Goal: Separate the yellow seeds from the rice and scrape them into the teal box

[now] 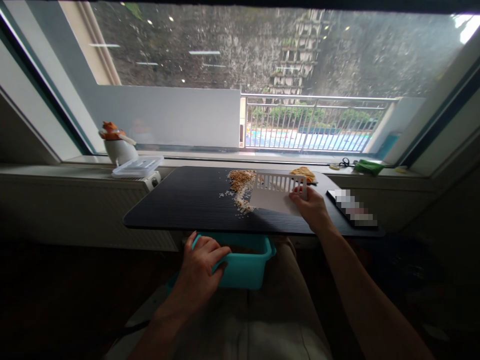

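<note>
My left hand (198, 272) grips the rim of a teal plastic bin (247, 265) held on my lap just under the near edge of the black table (180, 205). My right hand (311, 207) holds a white slotted plastic scoop (275, 192) resting on the table. Left of the scoop lies a pile of brown grains (240, 180) with scattered white grains (242, 202) trailing toward the table's edge. Some brown grain shows inside the bin.
A yellow-orange item (303, 173) lies behind the scoop. A dark flat device (350, 207) sits at the table's right. On the windowsill stand a white figurine (116, 145), a clear lidded box (137, 166), scissors (343, 163) and a green cloth (369, 166).
</note>
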`<state>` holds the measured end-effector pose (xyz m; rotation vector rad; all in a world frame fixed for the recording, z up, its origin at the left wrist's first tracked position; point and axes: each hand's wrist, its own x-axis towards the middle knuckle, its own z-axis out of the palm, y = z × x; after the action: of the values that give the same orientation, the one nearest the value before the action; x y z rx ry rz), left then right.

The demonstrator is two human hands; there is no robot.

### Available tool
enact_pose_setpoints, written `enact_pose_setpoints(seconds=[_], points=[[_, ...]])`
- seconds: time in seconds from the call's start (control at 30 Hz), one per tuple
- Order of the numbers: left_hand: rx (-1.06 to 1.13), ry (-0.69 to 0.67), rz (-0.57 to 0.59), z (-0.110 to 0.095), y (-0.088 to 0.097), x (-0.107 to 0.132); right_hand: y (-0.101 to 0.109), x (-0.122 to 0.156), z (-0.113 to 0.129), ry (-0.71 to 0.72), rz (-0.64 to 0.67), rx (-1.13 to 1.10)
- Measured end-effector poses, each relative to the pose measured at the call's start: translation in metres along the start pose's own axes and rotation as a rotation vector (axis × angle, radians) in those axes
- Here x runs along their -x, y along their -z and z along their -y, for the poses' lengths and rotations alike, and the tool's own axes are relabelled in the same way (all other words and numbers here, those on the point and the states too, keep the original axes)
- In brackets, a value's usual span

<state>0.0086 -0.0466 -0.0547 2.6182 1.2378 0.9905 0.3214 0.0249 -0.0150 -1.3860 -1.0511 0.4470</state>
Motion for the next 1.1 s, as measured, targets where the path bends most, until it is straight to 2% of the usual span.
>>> enact_pose_setpoints(seconds=[1.1], points=[[-0.015,0.035,0.047,-0.0024,-0.0012,-0.0051,0.0064,0.0081,0.0067,0.0,0.068,-0.007]])
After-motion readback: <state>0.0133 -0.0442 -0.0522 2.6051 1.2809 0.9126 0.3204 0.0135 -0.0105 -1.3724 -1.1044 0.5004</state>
